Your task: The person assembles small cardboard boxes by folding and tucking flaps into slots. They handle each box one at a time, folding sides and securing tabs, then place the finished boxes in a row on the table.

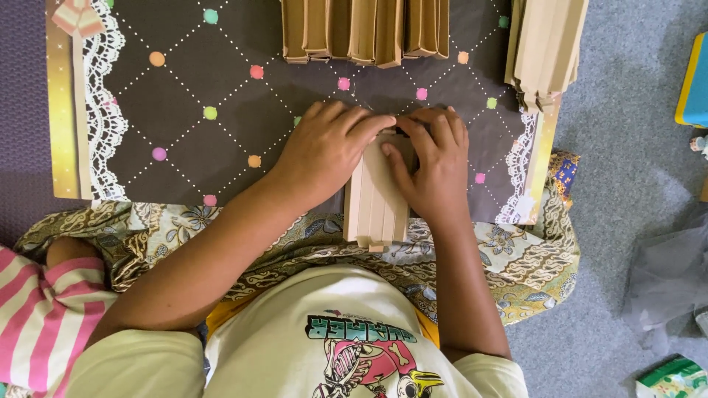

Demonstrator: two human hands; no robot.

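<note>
Head view: dotted dark mat (184, 88), grey carpet (627, 147)

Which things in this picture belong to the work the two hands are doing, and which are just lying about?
In the work:
- left hand and right hand, pressing on the folded tan paper bundle
- dark dotted board under them
- tan stacks at the top and top right

Lying about:
- blue and yellow box
- green packet
- grey plastic sheet
</note>
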